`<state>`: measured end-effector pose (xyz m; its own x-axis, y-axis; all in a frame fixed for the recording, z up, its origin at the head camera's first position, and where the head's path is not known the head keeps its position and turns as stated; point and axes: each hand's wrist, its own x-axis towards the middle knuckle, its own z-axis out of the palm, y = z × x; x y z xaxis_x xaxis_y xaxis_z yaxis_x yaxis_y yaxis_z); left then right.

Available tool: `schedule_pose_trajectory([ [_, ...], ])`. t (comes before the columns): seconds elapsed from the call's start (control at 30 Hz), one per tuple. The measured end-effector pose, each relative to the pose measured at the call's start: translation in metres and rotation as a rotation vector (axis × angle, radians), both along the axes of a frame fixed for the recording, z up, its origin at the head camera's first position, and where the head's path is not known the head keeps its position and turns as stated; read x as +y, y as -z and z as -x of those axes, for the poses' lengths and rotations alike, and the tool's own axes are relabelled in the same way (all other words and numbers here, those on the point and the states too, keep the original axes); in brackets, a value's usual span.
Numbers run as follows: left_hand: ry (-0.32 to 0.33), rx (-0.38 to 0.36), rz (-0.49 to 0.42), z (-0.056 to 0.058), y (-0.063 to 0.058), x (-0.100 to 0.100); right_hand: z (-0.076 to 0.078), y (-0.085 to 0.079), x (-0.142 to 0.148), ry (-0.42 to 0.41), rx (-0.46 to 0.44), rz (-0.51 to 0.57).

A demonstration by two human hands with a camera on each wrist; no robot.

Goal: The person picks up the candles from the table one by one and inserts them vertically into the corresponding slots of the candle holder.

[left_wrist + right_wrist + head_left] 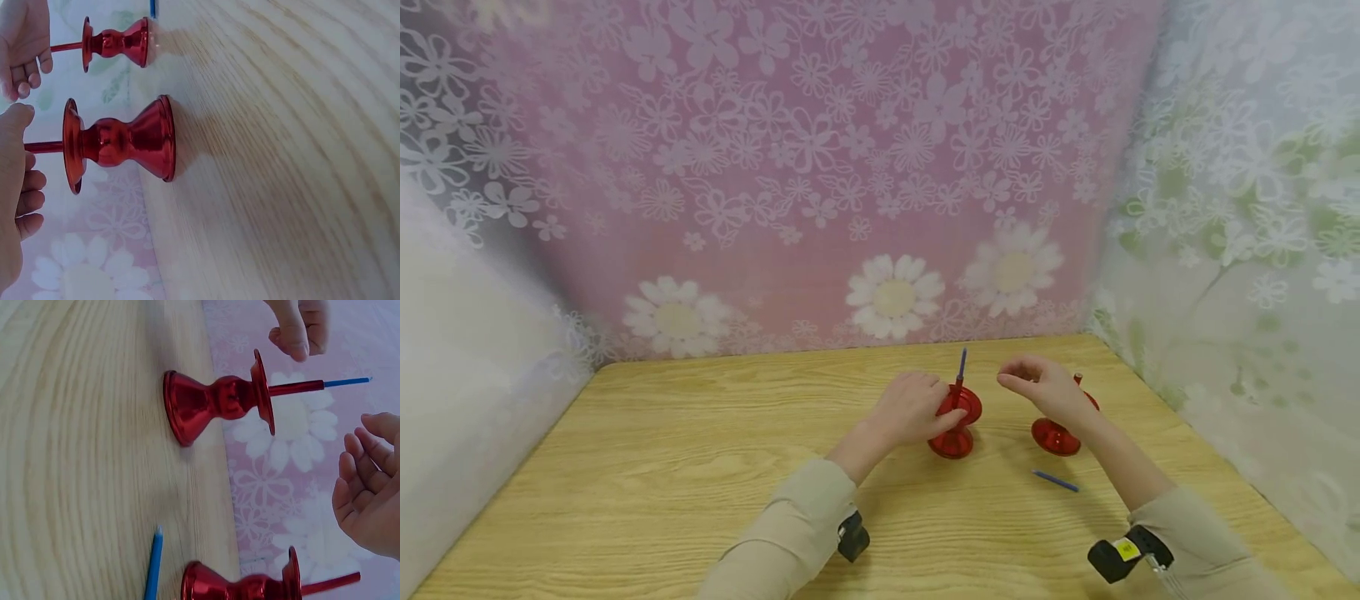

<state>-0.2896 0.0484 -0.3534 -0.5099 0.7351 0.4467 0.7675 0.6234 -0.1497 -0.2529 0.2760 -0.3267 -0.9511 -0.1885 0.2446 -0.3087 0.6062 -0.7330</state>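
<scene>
Beige sleeves (782,532) closest to us, left hand (913,408) by red candle holder (952,444), probably not touching, right hand (1050,390) midair, fingers loosely apart on both

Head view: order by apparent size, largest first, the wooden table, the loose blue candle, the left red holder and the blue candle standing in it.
1. Wooden table
2. Left red holder
3. Loose blue candle
4. Standing blue candle (visible part)

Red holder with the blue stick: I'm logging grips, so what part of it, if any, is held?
None: in the right wrist view, a gap separates the left hand from its red stem, and the right hand is empty.
</scene>
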Motion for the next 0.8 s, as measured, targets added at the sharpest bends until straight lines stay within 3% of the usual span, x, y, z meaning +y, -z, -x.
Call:
schedule_pose_trajectory([
  [0.23,0.069,0.082,0.029,-0.007,-0.005,0.014,-0.019,0.001,0.023,0.015,0.085,-0.138],
  [0.43,0.108,0.076,0.003,-0.016,-0.005,0.028,-0.034,0.002,0.039,0.027,0.132,-0.220],
  [0.57,0.111,0.084,0.010,-0.018,-0.006,0.036,-0.042,0.004,0.050,0.034,0.156,-0.256],
  [0.8,0.067,0.033,0.051,-0.024,-0.014,0.054,-0.052,0.007,0.072,0.038,0.203,-0.290],
])
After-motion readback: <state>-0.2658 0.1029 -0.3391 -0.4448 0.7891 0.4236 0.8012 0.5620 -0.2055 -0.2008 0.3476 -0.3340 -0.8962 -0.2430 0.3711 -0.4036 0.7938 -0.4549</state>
